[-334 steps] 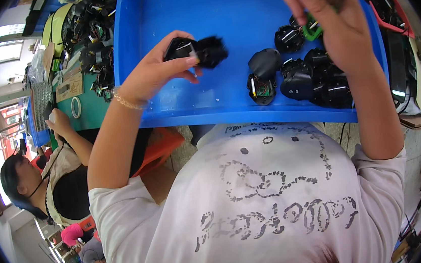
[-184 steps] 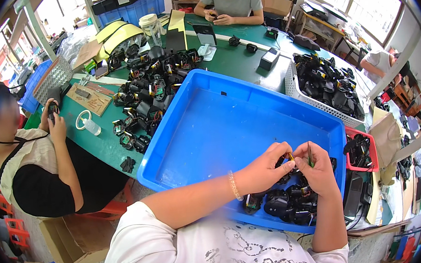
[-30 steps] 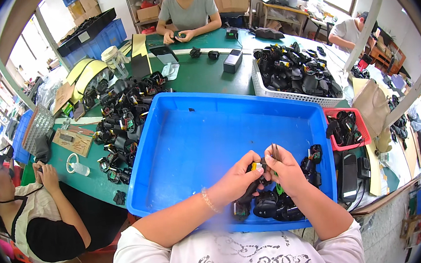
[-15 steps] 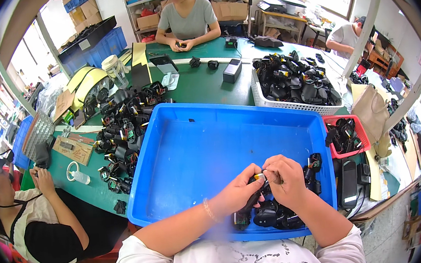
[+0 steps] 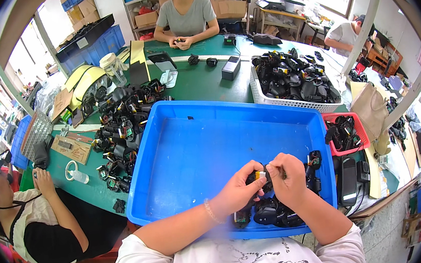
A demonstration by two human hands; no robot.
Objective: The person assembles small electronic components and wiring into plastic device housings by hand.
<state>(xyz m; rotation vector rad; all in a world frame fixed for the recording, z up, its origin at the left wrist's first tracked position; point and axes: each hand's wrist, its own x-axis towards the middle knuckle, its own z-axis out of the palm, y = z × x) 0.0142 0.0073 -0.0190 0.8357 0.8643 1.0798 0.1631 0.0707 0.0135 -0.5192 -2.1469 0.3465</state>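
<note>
Over the right part of a blue tray [image 5: 202,203], my left hand [image 5: 241,188] grips a small black electronic device [image 5: 261,175] with a yellow-and-white piece on it. My right hand [image 5: 288,177] meets it from the other side, fingers curled and thumb and fingertips pinched at the device's edge. The fingers cover much of the device, so its exact kind does not show. Below my hands, several black plastic device housings [image 5: 271,213] lie in the tray's near right corner. More black parts [image 5: 313,164] rest along its right wall.
Heaped black devices with wires [image 5: 123,124] sit left of the tray. A white basket [image 5: 297,107] and a red basket [image 5: 346,151], both filled with black parts, stand at the right. A phone on a stand [image 5: 163,62] is farther back. Co-workers sit left and opposite.
My right hand has shifted slightly, its fingertips pressed closer against the device. The left hand keeps its grip with a small turn. The view has moved a little.
</note>
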